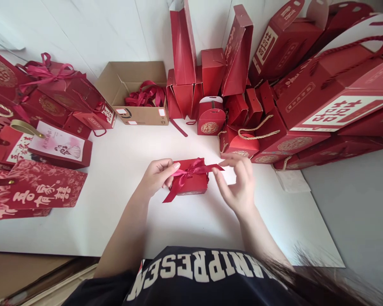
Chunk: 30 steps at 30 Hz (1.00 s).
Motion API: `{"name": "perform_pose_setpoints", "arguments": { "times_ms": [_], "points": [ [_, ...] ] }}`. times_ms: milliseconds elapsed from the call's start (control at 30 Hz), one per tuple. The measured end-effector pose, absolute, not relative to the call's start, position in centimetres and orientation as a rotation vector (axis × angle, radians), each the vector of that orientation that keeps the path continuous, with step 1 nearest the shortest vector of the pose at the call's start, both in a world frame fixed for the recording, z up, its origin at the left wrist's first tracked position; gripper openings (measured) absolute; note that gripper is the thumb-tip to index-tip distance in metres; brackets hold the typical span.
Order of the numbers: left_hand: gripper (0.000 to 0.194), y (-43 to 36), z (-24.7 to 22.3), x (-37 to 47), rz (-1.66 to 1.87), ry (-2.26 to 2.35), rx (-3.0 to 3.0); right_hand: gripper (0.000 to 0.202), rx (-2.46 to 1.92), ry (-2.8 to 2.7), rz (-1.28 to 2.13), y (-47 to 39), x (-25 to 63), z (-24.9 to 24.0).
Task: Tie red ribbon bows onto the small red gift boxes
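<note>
A small red gift box (194, 185) rests on the white table in front of me. A dark pink satin ribbon (191, 171) is tied in a bow across its top, with one tail hanging over the front left. My left hand (159, 175) is at the box's left side, thumb and fingers closed on the bow's left part. On the other side, my right hand (238, 180) has thumb and index finger at the ribbon's right end, which lies between them. Its other fingers are curled loosely.
A cardboard box (143, 115) at the back holds loose pink ribbon (147, 94). Red gift boxes (239, 142) are piled at the back and right. More red boxes and bags (47, 187) stand at the left. A ribbon strip (178, 127) lies near the cardboard box.
</note>
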<state>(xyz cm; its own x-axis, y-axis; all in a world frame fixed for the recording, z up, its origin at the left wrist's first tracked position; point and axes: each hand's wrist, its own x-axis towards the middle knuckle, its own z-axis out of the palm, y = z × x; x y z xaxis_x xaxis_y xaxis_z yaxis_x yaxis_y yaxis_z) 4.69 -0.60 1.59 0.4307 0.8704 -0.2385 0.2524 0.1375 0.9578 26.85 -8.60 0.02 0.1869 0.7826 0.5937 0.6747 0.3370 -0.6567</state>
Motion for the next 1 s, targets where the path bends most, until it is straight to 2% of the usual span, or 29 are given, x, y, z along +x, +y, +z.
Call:
{"name": "perform_pose_setpoints", "arguments": {
  "times_ms": [100,233,433,767,867,1000],
  "points": [
    [0.043,-0.6,1.3,4.8,0.632,1.077,1.439,0.029,-1.160,-1.888,0.071,-9.3,24.9,0.3],
    [0.045,-0.8,0.9,5.0,0.656,1.062,1.532,0.029,-1.167,-2.125,0.021,-9.5,22.0,-0.3],
    [0.049,-0.8,0.9,4.9,0.683,1.151,1.604,0.012,-1.090,-2.002,0.323,-9.1,23.0,-0.2],
    [0.051,-0.6,0.8,4.7,0.634,1.077,1.530,0.012,-1.049,-2.062,0.657,-8.8,28.6,1.4],
    [0.049,-0.6,0.8,4.6,0.608,1.070,1.518,0.015,-0.973,-2.054,0.865,-8.8,29.4,1.7],
    [0.050,-0.8,1.0,4.5,0.604,1.076,1.475,0.016,-0.973,-1.688,1.032,-8.9,29.2,1.4]
  ]
}}
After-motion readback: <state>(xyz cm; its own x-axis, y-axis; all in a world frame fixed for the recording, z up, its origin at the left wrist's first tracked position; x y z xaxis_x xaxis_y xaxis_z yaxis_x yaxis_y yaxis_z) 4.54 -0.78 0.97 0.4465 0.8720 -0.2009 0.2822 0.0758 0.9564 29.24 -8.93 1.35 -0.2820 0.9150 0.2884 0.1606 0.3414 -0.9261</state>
